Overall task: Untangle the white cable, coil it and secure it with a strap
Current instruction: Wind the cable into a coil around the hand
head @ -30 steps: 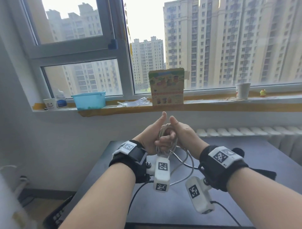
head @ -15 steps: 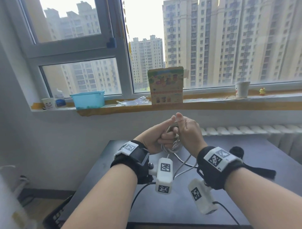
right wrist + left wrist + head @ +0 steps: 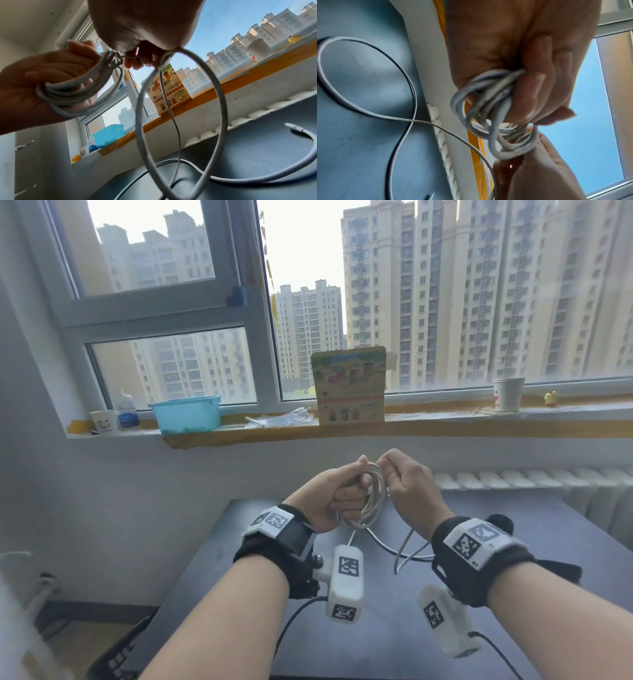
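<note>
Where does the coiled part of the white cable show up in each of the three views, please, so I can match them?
Head: the white cable coil sits at centre, between the left hand and right hand.
Left wrist: right of centre, bunched under the left hand's curled fingers.
Right wrist: upper left, wrapped round the left hand.
Shared landmark: the yellow-taped windowsill, also at and.
</note>
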Motion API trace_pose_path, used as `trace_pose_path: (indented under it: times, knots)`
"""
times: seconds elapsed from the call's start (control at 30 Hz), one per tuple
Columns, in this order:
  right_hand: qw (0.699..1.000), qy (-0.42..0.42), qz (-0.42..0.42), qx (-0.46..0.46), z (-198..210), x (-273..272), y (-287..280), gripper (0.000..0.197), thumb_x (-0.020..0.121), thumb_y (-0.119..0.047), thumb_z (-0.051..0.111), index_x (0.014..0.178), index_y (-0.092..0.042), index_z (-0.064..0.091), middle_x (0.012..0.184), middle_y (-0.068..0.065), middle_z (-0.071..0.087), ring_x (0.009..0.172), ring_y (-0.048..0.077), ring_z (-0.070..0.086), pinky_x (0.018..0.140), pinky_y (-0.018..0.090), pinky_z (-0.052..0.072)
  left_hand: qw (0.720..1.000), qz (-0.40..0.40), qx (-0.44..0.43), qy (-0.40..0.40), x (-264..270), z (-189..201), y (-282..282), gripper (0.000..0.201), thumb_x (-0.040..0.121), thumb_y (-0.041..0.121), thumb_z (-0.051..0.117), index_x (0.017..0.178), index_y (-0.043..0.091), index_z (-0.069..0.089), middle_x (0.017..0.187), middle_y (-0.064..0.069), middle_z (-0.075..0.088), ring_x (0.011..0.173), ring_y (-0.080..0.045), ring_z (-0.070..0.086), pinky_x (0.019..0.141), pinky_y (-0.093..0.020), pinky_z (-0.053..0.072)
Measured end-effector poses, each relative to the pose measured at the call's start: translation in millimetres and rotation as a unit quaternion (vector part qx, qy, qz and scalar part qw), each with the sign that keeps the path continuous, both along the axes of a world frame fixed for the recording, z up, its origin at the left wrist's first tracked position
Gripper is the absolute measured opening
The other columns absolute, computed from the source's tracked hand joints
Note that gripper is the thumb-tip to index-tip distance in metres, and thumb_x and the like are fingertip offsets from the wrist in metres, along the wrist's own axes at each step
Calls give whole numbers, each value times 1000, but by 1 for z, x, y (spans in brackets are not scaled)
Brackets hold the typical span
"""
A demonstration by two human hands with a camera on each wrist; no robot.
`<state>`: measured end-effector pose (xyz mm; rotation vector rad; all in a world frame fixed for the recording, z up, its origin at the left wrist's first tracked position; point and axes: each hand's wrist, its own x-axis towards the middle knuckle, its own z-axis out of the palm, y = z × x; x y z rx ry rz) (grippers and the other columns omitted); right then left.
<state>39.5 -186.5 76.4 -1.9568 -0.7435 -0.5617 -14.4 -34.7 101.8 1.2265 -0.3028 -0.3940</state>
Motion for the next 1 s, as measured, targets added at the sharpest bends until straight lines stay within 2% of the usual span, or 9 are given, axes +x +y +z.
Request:
trace_pose_path:
  times: [0.13,0.23,0.33,0.43,0.5,0.6,0.77,0.93,1.0]
  knots:
    - [1000,-16,-13,-13,1,2,0,23,99,-21,42,80,-13,52,75,0,57,71,21,53,64,30,37,999,-35,-12,6,-3,5,-3,53,101,44,23,75,11,55,35,13,33,27,1,29,35,-13,29]
    - [1000,22,-20,1,3,3,-1,31,100,-28,41,76,-10,49,68,2,58,66,23,52,61,34,40,999,-45,-9,-12,-5,11,-8,48,102,41,22,80,11,51,37,13,34,30,1,30,39,-15,28]
    - [997,69,-32,6,-2,7,-1,34,98,-35,42,74,-13,51,65,-2,60,67,22,54,66,38,46,999,-25,-14,-26,-9,17,-13,43,102,38,22,80,12,48,40,12,34,32,0,30,42,-16,32]
    - [994,109,-12,5,-8,6,4,28,90,-43,45,84,-21,59,70,-2,68,72,25,62,70,42,53,998,-5,-59,-37,-9,23,-18,39,103,35,24,81,13,46,46,11,36,36,-2,33,46,-16,39]
    - [990,132,21,33,-9,0,8,22,84,-41,45,75,-26,59,58,-5,62,59,21,56,63,41,47,995,11,-92,-49,-6,28,-21,35,103,33,26,82,13,47,51,9,38,41,-4,36,49,-17,42]
    - [987,151,56,9,-9,-11,15,29,95,-22,42,68,-23,52,52,-5,53,51,16,47,60,38,41,987,76,-136,-49,-1,35,-21,32,102,31,30,80,14,47,56,6,44,42,-7,40,51,-18,44]
    - [973,139,102,-153,-1,-23,24,4,83,-14,60,82,-18,61,87,6,66,78,18,59,69,27,47,945,256,-203,-28,8,39,-20,27,102,21,36,79,13,46,59,-1,58,45,-13,55,56,-24,50]
    - [974,124,109,-157,10,-31,22,8,77,-17,57,70,-17,62,76,5,69,65,11,57,59,23,45,923,369,-85,-72,16,32,-15,18,102,22,39,89,12,48,63,-5,65,47,-14,60,60,-29,48]
    - [977,115,106,-144,8,-29,20,18,68,-30,55,63,-12,56,63,4,61,58,14,50,57,33,44,912,399,-36,-90,20,29,-10,17,102,22,39,92,11,47,69,-6,66,46,-12,60,53,-26,49]
